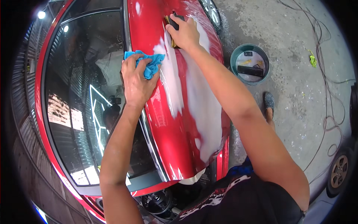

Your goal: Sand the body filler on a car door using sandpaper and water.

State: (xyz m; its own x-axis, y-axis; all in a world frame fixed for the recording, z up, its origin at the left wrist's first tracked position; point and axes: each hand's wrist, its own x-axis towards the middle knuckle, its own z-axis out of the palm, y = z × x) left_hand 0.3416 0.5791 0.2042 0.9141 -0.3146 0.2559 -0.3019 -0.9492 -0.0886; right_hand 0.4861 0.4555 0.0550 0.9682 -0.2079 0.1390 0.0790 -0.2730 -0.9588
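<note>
My left hand [135, 83] is closed over a crumpled blue cloth [153, 64], beside the window edge of a red car panel [164, 143]. Farther ahead, my right hand [186, 34] grips a black sanding block [177, 22] with yellowish sandpaper [173, 43] showing along its side. The block rests on the panel near a pale, filler-like patch [203, 108]. Wet-looking whitish streaks run down the red paint. My right fingers partly cover the block.
A dark green bucket [232, 63] stands on the concrete floor [287, 44] to the right, holding cloudy water, a black block and yellow scraps. Cables [320, 41] trail along the far right, near a wheel [339, 170]. The dark car window [82, 67] lies left.
</note>
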